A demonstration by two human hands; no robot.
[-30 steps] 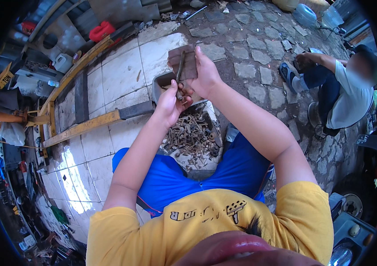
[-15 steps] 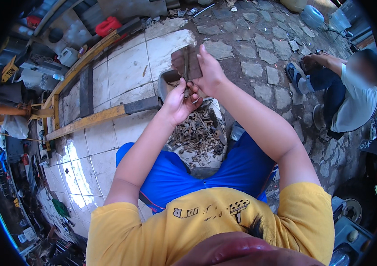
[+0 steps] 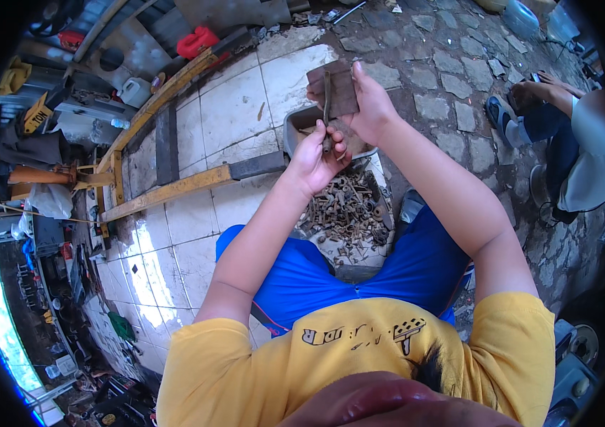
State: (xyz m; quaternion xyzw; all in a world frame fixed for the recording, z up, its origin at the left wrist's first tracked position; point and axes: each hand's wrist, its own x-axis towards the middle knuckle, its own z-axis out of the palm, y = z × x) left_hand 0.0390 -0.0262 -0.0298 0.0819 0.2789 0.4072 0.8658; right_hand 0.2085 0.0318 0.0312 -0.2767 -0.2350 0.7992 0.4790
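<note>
Above a grey tub (image 3: 295,128) and a heap of rusty bolts (image 3: 345,210) between the knees, both hands meet at about twelve o'clock in the view. At one o'clock the right hand (image 3: 370,107) is closed around a brown, rusty block (image 3: 334,89), thumb on its face, while the left hand (image 3: 316,156) at its seven o'clock is curled shut on the lower end of a thin metal rod (image 3: 327,107) standing upright against the block. Off at three o'clock a seated person (image 3: 587,149) crouches on the stone paving (image 3: 444,64).
</note>
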